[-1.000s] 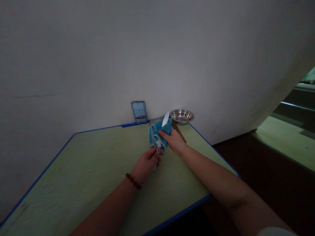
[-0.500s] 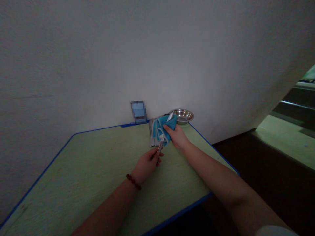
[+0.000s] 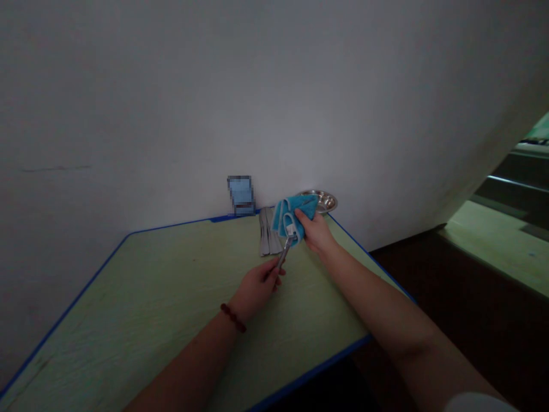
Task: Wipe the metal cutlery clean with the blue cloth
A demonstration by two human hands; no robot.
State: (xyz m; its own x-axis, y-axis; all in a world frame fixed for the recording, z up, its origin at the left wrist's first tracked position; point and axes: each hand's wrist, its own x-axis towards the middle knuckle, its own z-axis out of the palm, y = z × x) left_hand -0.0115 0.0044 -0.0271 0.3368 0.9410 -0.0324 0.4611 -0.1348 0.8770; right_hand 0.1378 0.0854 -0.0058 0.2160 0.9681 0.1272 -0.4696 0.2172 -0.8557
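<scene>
At the far left, around ten o'clock in the view, a thin mark [image 3: 55,169] runs along the wall [image 3: 150,114]. Below it spreads the pale green table [image 3: 163,274], edged in blue. A dark red bracelet [image 3: 233,317] circles the left wrist. At the table's back edge, between eleven and twelve o'clock from the left hand [image 3: 261,278], stands a blurred blue panel [image 3: 242,194]. The left hand is clamped on a metal tool [image 3: 285,252], which slants toward one o'clock; its upper end meets the cloth. Grey strips [image 3: 269,234] lie on the table near twelve o'clock from that hand. The right hand [image 3: 318,233], apart from the left and at its two o'clock, grips the blue cloth [image 3: 287,213], thumb on top. Just past twelve o'clock from the right hand sits a metal bowl [image 3: 329,201], partly hidden.
</scene>
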